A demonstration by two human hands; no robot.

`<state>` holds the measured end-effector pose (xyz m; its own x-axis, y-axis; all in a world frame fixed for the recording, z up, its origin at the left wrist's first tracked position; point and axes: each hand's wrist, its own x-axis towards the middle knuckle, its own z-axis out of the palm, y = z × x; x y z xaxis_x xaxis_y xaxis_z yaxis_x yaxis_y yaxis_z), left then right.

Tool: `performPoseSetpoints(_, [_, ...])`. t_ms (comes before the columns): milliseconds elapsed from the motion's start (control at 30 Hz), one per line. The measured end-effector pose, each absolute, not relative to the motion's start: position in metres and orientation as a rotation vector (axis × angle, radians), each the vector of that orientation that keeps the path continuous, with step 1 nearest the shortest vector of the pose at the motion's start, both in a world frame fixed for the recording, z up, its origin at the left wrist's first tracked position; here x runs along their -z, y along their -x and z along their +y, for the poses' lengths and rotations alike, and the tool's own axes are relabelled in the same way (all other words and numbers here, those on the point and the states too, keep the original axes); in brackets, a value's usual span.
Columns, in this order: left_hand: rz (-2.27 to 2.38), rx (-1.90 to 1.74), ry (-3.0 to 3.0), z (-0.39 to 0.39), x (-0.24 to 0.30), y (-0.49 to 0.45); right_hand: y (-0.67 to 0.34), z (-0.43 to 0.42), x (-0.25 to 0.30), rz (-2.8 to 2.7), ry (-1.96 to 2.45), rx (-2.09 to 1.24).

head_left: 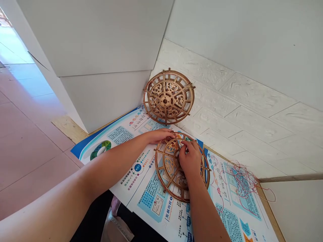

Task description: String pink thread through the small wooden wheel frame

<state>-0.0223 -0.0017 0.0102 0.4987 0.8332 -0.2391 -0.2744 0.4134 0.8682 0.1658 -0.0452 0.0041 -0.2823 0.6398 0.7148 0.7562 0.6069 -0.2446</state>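
Hard to make out: the grip of the right hand [190, 156], fingers bent and narrow over the middle of the near wooden wheel [168, 164]; anything between thumb and forefinger too small to tell. Hidden under that hand and its forearm: much of the wheel's right half and part of the hub. At the far rim of the same wheel, the left hand [161, 135], fingers curled against the edge, tips partly covered; cannot tell how tightly closed.

Under the near wheel, a printed poster [133, 198], lettering partly blocked by wheel and arms, lower edge cut off by the frame. Beneath, only strips of tabletop [270, 213] in view. Just beyond the hands, a second wooden wheel [170, 101], scrollwork crowded behind the spokes, layers hard to separate. Close behind, a brick-patterned wall [214, 94]; to the left, a white panel [106, 40], blocking part of the tiled floor [30, 144]. Well to the right, a tangle of red and white thread [242, 179], loose strands trailing across the poster. At the bottom, dark clothing [98, 208] and a pale, unclear item [117, 228], both cut off.
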Motion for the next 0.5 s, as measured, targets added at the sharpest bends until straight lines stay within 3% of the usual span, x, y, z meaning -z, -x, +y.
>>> performPoseSetpoints(500, [0.762,-0.773,-0.876,-0.0029,-0.0126,0.023,-0.1658,-0.045,-0.0046,-2.039,1.06,0.125])
